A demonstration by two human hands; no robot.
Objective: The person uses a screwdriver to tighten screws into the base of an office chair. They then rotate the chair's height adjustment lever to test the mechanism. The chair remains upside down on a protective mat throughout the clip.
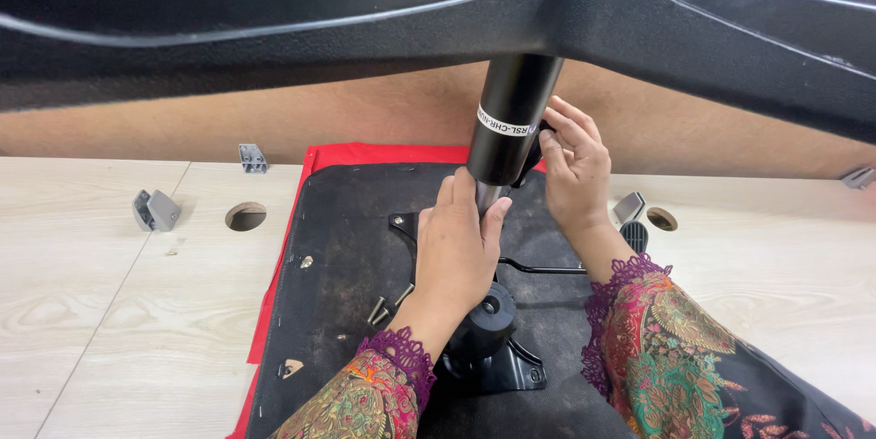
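2 hands work the black gas-lift cylinder (pixel 509 124), upright over the mechanism plate (pixel 488 348) on the upturned seat (pixel 347 247) atop the worktop (pixel 109 293). I judge seating it comes next, needing a straight push. My left hand (pixel 456 252) wraps its fingers round the shaft; my right hand (pixel 575 165) rests loosely curled fingers beside it.

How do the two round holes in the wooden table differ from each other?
The left hole looks larger than the right hole. The left hole lies in full view on bare table just left of the red-edged black seat underside, while the right hole sits behind the right hand and wrist, beside a grey bracket. Both are round cut-outs showing a brown inside.
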